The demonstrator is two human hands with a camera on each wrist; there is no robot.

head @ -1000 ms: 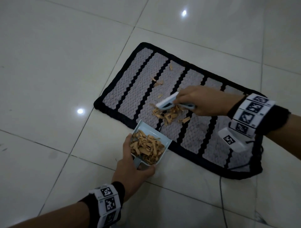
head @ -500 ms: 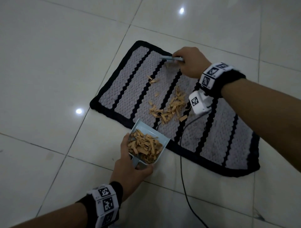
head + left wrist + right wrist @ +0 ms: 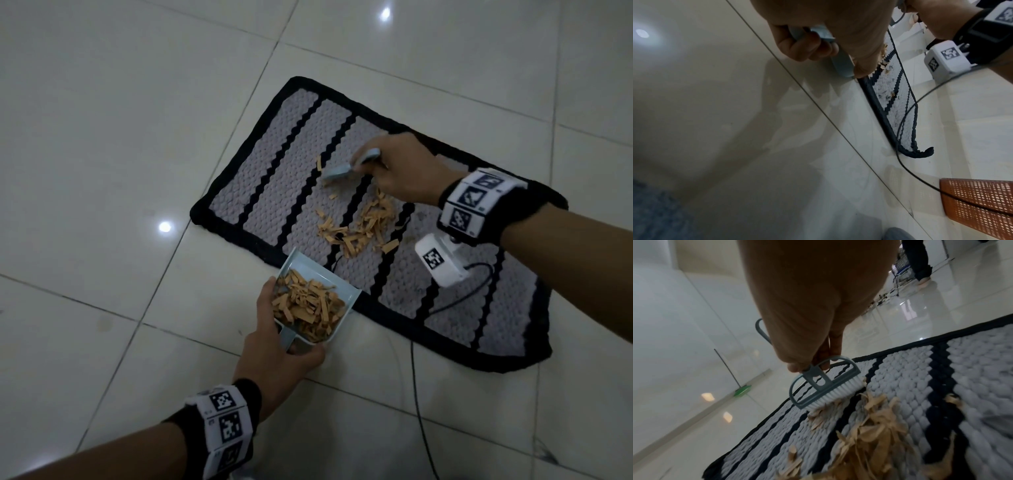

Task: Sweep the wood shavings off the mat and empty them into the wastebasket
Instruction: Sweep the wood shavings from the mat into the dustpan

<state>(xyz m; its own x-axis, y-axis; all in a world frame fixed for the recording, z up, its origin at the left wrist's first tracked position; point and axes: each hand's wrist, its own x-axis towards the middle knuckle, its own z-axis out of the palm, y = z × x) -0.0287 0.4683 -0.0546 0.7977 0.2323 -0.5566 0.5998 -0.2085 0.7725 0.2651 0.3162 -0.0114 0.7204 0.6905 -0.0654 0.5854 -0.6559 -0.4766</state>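
Note:
A grey mat (image 3: 274, 178) with black stripes and a black border lies on the tiled floor. Tan wood shavings (image 3: 363, 226) are heaped near its front edge, a few strays farther back. My right hand (image 3: 390, 168) grips a small pale-blue brush (image 3: 339, 171); in the right wrist view the brush (image 3: 824, 386) has its bristles down on the mat (image 3: 910, 386), just behind the shavings (image 3: 875, 426). My left hand (image 3: 284, 346) holds a pale-blue dustpan (image 3: 346, 284) by its handle, its lip at the mat's front edge, with many shavings inside. The orange mesh wastebasket (image 3: 978, 209) shows only in the left wrist view.
A black cable (image 3: 416, 394) runs from my right wrist camera across the mat and floor toward me. A green-headed broom (image 3: 742, 390) leans at the wall and a person's legs (image 3: 918, 261) stand far off. Glossy floor tiles (image 3: 102, 137) surround the mat.
My right hand has drawn the brush back from the mat's far edge toward the heap, pulling stray shavings along. The left hand and dustpan have stayed put.

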